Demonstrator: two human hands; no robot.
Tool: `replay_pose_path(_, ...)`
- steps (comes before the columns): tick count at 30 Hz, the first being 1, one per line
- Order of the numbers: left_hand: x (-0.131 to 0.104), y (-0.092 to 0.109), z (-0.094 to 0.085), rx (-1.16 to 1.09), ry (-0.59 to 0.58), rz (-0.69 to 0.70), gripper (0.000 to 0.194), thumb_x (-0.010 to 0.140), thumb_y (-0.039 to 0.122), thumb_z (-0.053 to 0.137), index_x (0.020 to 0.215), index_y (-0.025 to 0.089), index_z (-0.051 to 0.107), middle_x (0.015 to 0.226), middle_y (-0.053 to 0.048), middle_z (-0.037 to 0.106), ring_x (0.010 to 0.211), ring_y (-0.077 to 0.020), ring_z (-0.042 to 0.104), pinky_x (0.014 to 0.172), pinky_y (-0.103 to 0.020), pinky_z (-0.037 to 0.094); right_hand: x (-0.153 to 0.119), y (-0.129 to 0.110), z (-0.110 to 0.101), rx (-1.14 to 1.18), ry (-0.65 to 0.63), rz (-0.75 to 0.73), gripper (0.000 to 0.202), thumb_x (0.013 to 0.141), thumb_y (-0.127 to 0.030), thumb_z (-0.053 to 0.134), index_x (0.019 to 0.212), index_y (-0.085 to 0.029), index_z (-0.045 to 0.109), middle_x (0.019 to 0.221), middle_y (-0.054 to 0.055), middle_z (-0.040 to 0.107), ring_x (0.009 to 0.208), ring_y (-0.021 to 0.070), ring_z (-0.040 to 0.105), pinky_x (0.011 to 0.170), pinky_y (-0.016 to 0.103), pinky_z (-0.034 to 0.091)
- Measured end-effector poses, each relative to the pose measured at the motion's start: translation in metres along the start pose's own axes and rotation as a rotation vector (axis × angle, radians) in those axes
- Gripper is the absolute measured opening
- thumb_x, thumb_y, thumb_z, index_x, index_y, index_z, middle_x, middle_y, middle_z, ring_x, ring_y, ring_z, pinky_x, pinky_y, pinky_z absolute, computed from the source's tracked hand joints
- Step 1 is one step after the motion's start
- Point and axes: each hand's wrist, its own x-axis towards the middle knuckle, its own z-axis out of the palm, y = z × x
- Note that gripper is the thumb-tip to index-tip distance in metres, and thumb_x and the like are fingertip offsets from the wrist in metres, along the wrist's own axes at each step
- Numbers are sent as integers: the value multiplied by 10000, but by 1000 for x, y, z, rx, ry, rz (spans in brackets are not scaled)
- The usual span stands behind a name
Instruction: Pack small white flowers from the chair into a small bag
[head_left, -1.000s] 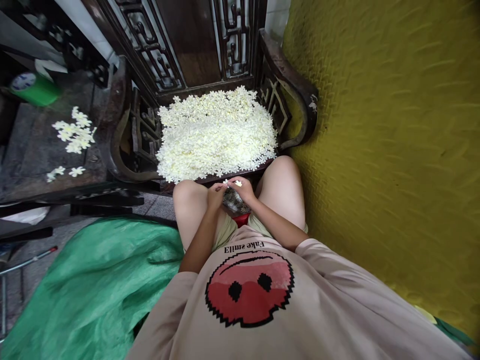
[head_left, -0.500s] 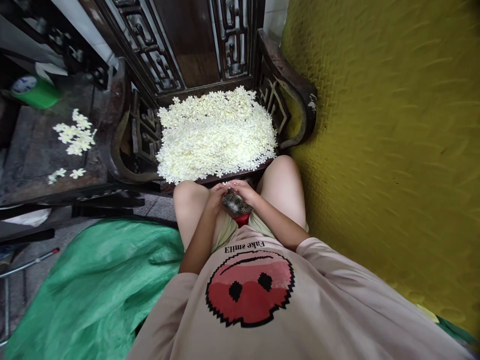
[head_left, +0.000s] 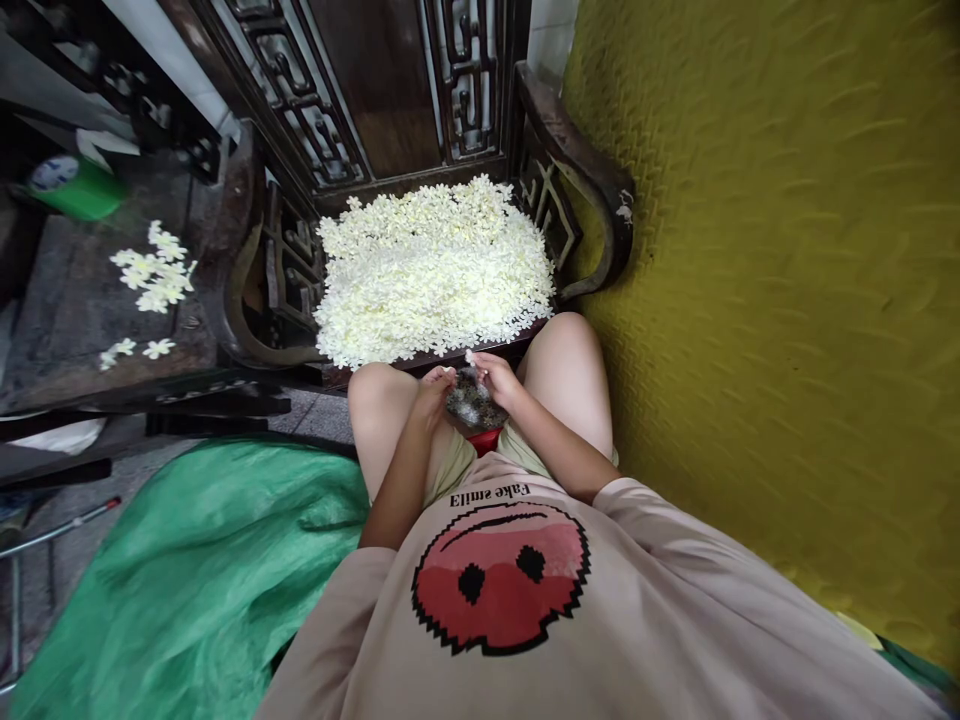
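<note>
Over my lap my left hand [head_left: 433,392] is closed, with a tiny whitish bit at its fingertips, too small to name. A short gap away, my right hand [head_left: 496,380] pinches a small white flower [head_left: 470,356] between thumb and finger. Just beyond my knees, a thick heap of white flowers [head_left: 435,275] covers the seat of a dark carved wooden chair [head_left: 607,235]. Between my thighs, below both hands, lies a shiny, dark speckled thing [head_left: 474,402], partly hidden; its kind is unclear.
To the left, a dark wooden table [head_left: 67,290] bears loose white flowers [head_left: 156,270] and a green roll [head_left: 86,187]. Green sheeting [head_left: 225,560] spreads on the floor beside me. A yellow textured surface [head_left: 765,300] rises close on the right.
My hands, together before, have come apart. The right one moved slightly forward and away with the white flower at its fingertips, while the left stayed nearly in place.
</note>
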Motion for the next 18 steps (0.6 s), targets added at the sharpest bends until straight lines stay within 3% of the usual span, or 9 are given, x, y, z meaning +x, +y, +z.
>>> replay_pose_path(3,0,-1,-3,49,86,23,476,526,539,755,551,180,444,522,38,461,506,-65,405,532,-217,335,5,-5,-6,-49,94,-27,388,549,-471,731,754,-160,619,507,-78,432,468,57,305,484,226,228)
replay_pose_path(6,-1,-3,-3,162,182,57,403,584,517,721,582,182,497,537,36,479,531,-79,426,556,-222,343,13,-24,-5,-155,124,-131,394,583,-507,711,761,-166,626,583,-34,516,552,94,424,537,233,323)
replay_pose_path(9,-3,-4,-1,260,218,116,345,632,489,690,596,182,535,556,28,496,565,-95,440,578,-228,347,36,-61,5,-311,185,-402,376,677,-541,646,792,-184,627,835,37,629,838,175,550,732,281,425)
replay_pose_path(12,-4,-5,1,329,216,135,322,642,472,683,590,187,542,557,28,496,570,-106,436,575,-234,342,75,-105,15,-479,166,-588,393,742,-535,598,895,-173,625,1039,79,614,1075,226,508,918,338,392)
replay_pose_path(15,-5,-9,0,365,239,138,309,653,464,672,595,191,540,561,30,496,565,-109,440,574,-236,342,105,-134,14,-582,145,-496,459,689,-485,684,995,-152,606,1139,105,576,1157,258,464,973,385,358)
replay_pose_path(18,-3,-11,-4,359,266,145,276,679,455,645,660,196,551,600,26,518,581,-113,466,593,-237,364,103,-139,1,-474,127,-413,386,774,-470,597,1025,-177,606,1136,74,583,1090,217,506,914,358,409)
